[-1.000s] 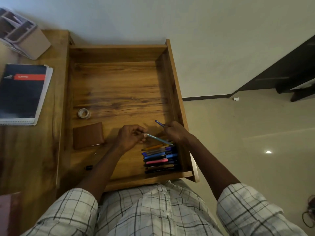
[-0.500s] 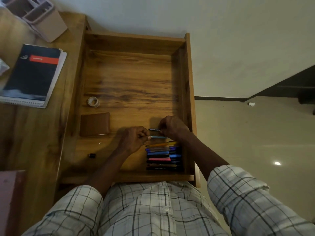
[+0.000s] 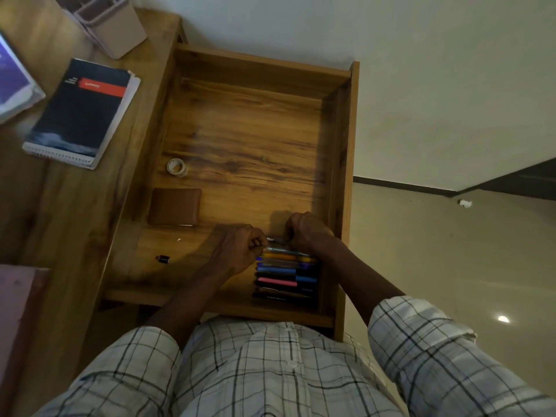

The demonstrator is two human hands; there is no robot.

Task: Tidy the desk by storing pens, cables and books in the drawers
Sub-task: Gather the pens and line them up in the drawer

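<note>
An open wooden drawer (image 3: 343, 164) takes up the middle of the view. Several coloured pens (image 3: 285, 275) lie side by side in a row at its near right corner. My left hand (image 3: 237, 248) and my right hand (image 3: 307, 231) both rest at the far end of that row, fingers curled, pinching the two ends of a thin pale pen (image 3: 276, 240) held level just above the row. A dark spiral notebook (image 3: 81, 112) with a red label lies on the desk left of the drawer.
Inside the drawer lie a tape roll (image 3: 177, 167), a brown wallet (image 3: 175, 206) and a small black item (image 3: 164, 259). A beige pen holder (image 3: 105, 22) stands at the desk's far left. The floor is to the right of the drawer.
Both hands lowered the pens they held down to the row; the pen that pointed slanted a second ago now lies level. The view shifted right and down.
</note>
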